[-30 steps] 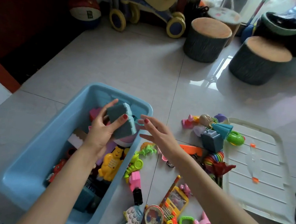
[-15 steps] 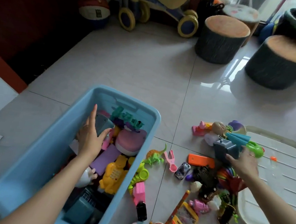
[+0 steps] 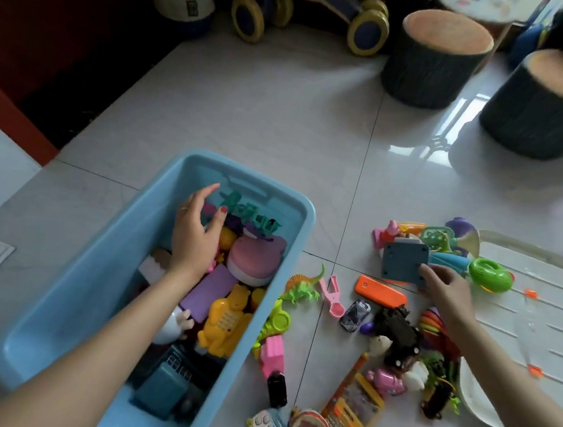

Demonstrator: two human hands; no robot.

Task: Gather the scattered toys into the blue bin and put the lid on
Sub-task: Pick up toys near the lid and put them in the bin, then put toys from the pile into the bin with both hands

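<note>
The bin (image 3: 101, 285) sits on the floor under the left hand (image 3: 195, 236) and is already partly filled: a yellow phone (image 3: 225, 321), a pink case (image 3: 256, 259) and a teal block (image 3: 162, 387) lie inside, so the job looks roughly half done. Many toys are still scattered on the tiles between the two hands and nearer the person, among them a green dinosaur (image 3: 302, 286) and an orange bar (image 3: 381, 291). The lid (image 3: 539, 307) lies flat just beyond the right hand (image 3: 448, 291), not yet fitted. The left hand hangs loosely spread over the toys at the bin's far end, holding nothing. The right hand pinches the grey-blue cube (image 3: 405, 261) by its near edge. Half a second earlier that hand only rested on the cube in the pile; now the cube is tipped up, its flat base showing, and the left hand has shifted further toward the far wall.
</note>
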